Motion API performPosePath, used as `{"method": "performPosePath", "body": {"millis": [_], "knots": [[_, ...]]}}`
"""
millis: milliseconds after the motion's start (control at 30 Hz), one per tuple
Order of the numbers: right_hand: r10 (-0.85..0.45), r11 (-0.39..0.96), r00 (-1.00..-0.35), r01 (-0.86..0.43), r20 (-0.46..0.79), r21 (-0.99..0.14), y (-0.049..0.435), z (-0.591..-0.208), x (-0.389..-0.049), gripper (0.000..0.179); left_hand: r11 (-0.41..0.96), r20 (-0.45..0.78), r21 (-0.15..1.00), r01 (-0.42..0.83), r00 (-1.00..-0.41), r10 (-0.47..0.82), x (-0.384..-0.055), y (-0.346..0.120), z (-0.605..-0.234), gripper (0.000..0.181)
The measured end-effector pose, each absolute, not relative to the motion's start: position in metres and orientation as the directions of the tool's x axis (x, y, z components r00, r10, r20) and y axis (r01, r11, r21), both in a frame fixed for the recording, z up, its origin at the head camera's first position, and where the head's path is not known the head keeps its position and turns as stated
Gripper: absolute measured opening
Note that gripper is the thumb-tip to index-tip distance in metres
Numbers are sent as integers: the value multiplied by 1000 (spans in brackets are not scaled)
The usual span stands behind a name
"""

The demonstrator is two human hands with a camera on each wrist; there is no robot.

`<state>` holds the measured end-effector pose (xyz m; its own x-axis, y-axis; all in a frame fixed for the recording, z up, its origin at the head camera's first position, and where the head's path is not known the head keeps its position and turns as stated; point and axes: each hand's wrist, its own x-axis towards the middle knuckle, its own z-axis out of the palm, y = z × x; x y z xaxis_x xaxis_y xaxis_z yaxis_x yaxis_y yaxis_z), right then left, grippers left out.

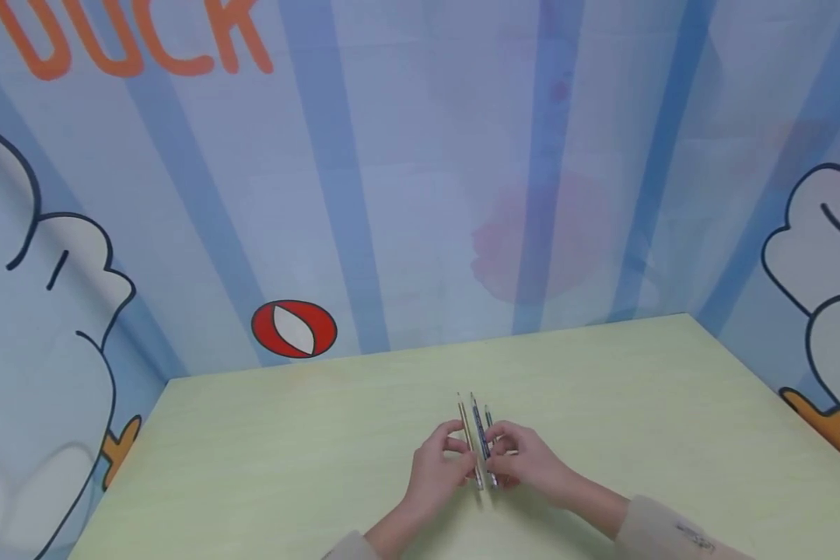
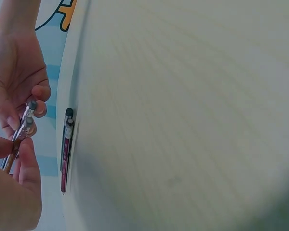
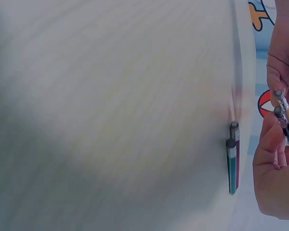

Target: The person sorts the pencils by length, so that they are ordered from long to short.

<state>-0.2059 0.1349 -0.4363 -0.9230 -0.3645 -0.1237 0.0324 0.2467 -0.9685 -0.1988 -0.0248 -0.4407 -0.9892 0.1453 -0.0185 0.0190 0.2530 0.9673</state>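
In the head view my left hand (image 1: 437, 464) pinches a gold pencil (image 1: 465, 424) between thumb and fingers. Close beside it, my right hand (image 1: 528, 463) holds a dark patterned pencil (image 1: 477, 424) the same way. The two pencils lean side by side, sharpened tips pointing away and eraser ends toward me. Both erasers show near each other in the wrist views. A red pencil (image 2: 66, 166) and a green pencil (image 3: 232, 168) lie alongside each other on the table, beneath the hands. Only the green one's far end shows past my right fingers in the head view.
The pale yellow-green table (image 1: 287, 451) stretches out on both sides of the hands. A blue-striped backdrop (image 1: 420, 194) with cartoon figures and orange letters rises behind its far edge. A red and white oval (image 1: 295, 329) is printed on it.
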Motion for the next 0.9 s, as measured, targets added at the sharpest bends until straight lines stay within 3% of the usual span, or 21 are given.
{"method": "performPosePath", "body": {"millis": [433, 900], "knots": [[-239, 323, -959, 71, -153, -944, 173, -433, -204, 35, 332, 17, 941, 71, -986, 163, -214, 7, -443, 45], [-208, 310, -968, 69, -138, -948, 191, -437, -207, 37, 472, -15, 879, 61, -988, 157, -227, 32, -443, 49]]}}
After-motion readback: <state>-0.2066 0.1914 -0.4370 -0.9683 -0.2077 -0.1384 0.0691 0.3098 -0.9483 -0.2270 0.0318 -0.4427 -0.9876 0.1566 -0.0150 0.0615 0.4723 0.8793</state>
